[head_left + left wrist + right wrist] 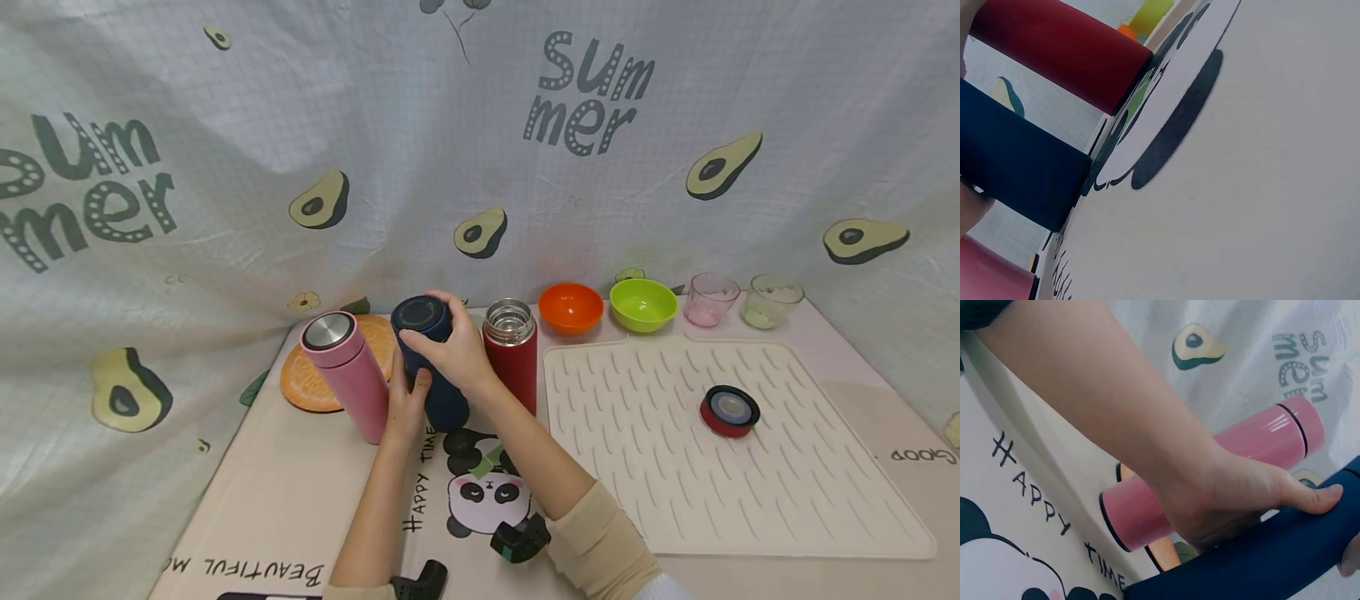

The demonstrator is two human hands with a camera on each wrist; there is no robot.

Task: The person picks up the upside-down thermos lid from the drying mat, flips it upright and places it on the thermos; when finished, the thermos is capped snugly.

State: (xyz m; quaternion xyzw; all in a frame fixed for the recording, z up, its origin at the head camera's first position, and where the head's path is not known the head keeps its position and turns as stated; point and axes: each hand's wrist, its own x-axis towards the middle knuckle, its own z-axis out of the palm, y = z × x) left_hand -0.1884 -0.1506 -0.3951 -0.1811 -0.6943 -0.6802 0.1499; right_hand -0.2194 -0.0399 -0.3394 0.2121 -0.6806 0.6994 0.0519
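A navy blue thermos bottle (pixel 447 408) stands on the table, both hands on it. My left hand (pixel 407 404) grips its body, the thumb lying along the side in the right wrist view. Around the lid (pixel 420 313) my right hand (pixel 459 348) curls its thumb and fingers. Just left is a pink thermos bottle (pixel 352 383) with its lid on. To the right a red thermos bottle (pixel 519 371) stands with its mouth uncovered. A red and black lid (pixel 729 411) lies apart on the beige ridged mat (pixel 637 467).
An orange round mat (pixel 307 387) lies behind the pink bottle. Along the back edge stand an orange bowl (pixel 572 308), a green bowl (pixel 643 305), a pink glass (pixel 709 300) and a greenish glass (pixel 770 302). A printed curtain (pixel 390 125) hangs behind the table.
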